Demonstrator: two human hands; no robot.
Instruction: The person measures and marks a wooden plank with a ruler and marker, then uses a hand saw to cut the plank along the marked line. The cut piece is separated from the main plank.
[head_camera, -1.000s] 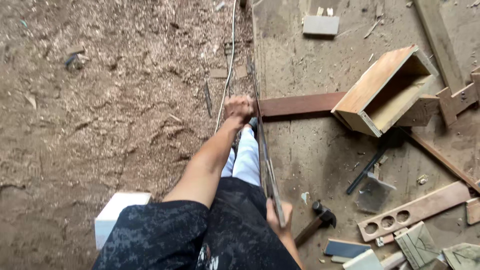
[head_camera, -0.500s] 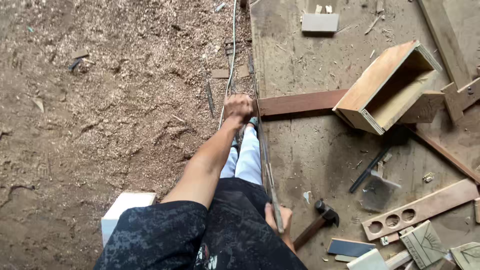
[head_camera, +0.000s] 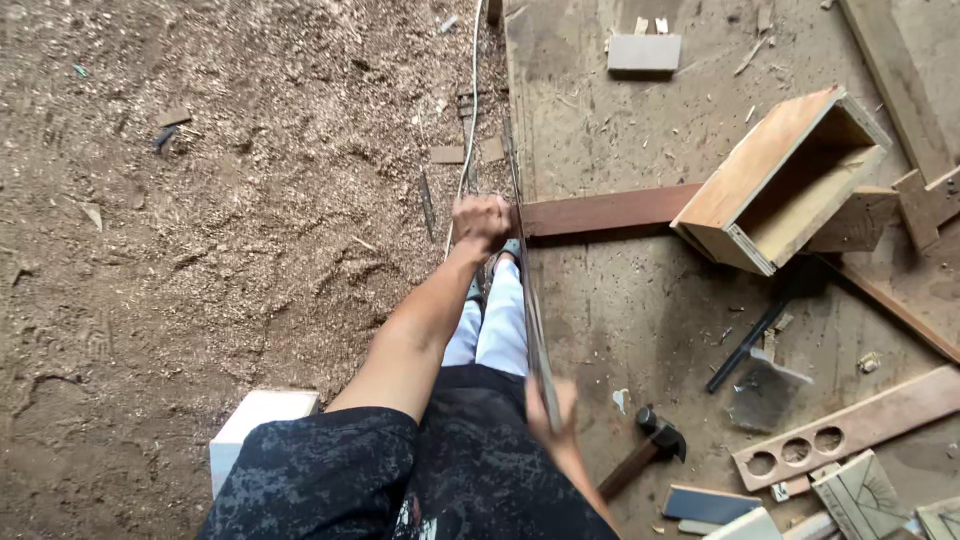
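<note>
The left hand (head_camera: 481, 216) is clenched around the end of a reddish-brown plank (head_camera: 600, 211) that runs off toward three o'clock under an open plywood box (head_camera: 785, 180). At six o'clock from it, the right hand (head_camera: 553, 408) is wrapped around a long saw (head_camera: 528, 290). A hammer (head_camera: 650, 450) lies just beside, at four o'clock.

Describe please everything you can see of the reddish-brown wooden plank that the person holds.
The reddish-brown plank is a long, flat, dark board of smooth wood. It lies level across a dusty work surface. The left hand grips its near end at the surface's edge. Its far end passes under an open plywood box. A long saw meets it beside that hand.
</note>
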